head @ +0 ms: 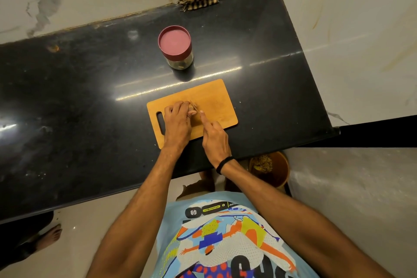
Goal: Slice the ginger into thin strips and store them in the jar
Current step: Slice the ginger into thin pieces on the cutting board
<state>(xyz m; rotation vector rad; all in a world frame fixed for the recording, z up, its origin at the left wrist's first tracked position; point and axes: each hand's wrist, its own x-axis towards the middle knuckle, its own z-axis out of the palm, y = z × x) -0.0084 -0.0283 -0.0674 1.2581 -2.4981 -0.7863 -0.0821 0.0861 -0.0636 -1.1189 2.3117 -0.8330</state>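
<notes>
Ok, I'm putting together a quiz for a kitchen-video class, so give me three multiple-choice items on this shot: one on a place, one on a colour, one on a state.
1. Where does the jar stand?
A. on the counter, beyond the cutting board
B. on the board
C. on the floor

2. What colour is the lid of the jar?
A. green
B. white
C. maroon

3. What is the left hand doing?
A. lying flat on the counter
B. holding the ginger down on the board
C. lifting the jar

Answers:
1. A: the jar stands on the dark counter, apart from the board's far edge.
2. C: seen from above, the closed lid is maroon.
3. B: the hand's fingers curl over the ginger on the board.
</notes>
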